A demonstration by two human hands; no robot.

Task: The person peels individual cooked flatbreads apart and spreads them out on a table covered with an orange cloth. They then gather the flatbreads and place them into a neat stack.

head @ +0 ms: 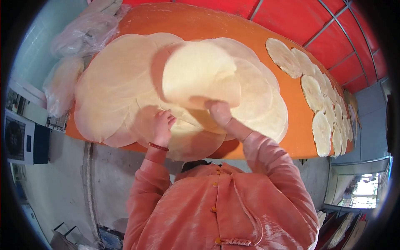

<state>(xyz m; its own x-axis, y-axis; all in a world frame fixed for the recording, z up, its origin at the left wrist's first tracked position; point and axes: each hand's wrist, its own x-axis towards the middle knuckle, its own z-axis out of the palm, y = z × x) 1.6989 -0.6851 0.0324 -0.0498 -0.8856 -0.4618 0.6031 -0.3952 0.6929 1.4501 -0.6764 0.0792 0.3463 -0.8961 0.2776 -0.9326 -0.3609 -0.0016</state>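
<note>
Several large, thin round sheets of dough (112,84) overlap across the orange table. Over them, a brighter sheet of dough (197,68) is lifted and casts a shadow to its left. My right hand (220,112) is at the lower edge of this raised sheet, fingers closed together on it; the fingertips are partly hidden. My left hand (164,122), with a red bead bracelet at the wrist, hovers over the sheets nearer me, fingers loosely curled and holding nothing.
Smaller flat dough rounds (312,93) lie in overlapping rows on the right of the orange table (187,18). Filled clear plastic bags (86,34) sit at its left end. A red panelled surface (290,18) borders the far side. A white and dark appliance (23,137) stands at left.
</note>
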